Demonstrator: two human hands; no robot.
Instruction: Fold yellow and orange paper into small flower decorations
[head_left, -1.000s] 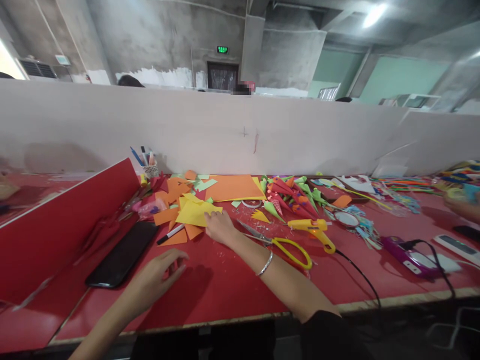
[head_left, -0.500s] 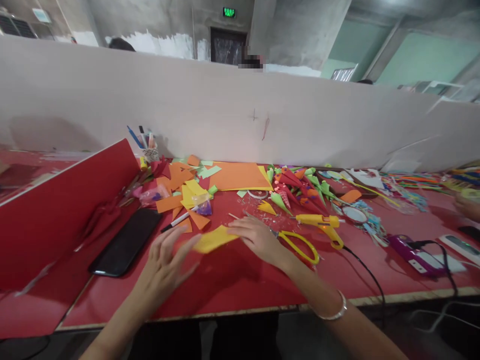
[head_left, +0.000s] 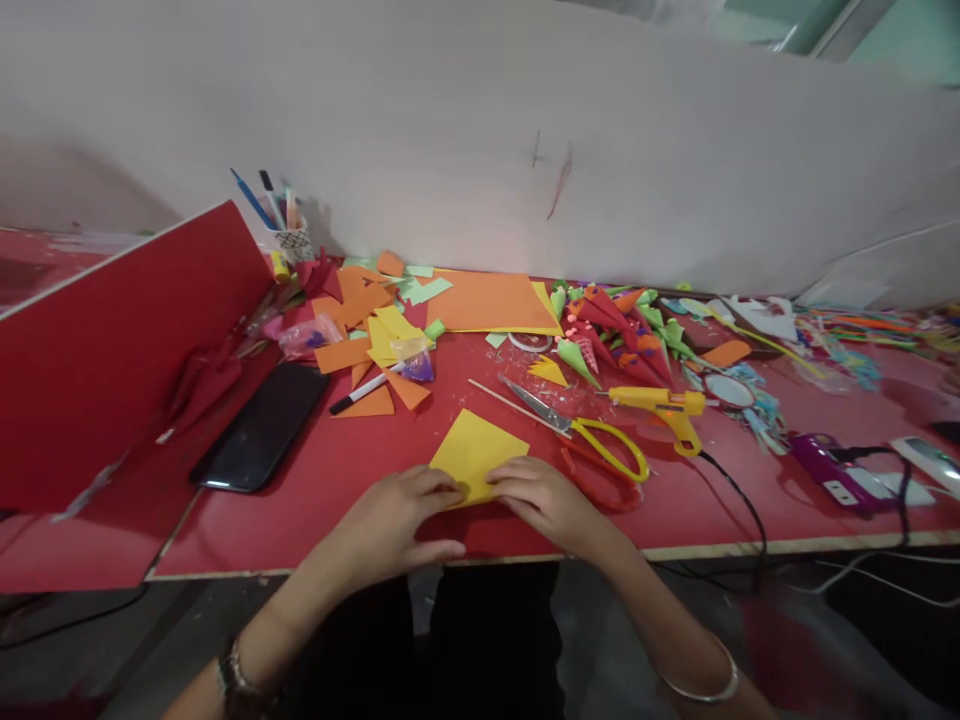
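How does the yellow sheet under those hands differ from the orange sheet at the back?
The yellow sheet looks smaller than the orange sheet. The left hand and right hand touch the yellow sheet; neither touches the orange sheet. The yellow sheet sits cornerwise, while the orange sheet lies lengthwise along the partition. Both look like plain paper.

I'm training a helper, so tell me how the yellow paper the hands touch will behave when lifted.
The yellow paper looks thin, so probably light and bendy. With fingers at its near side only, the far corner might droop.
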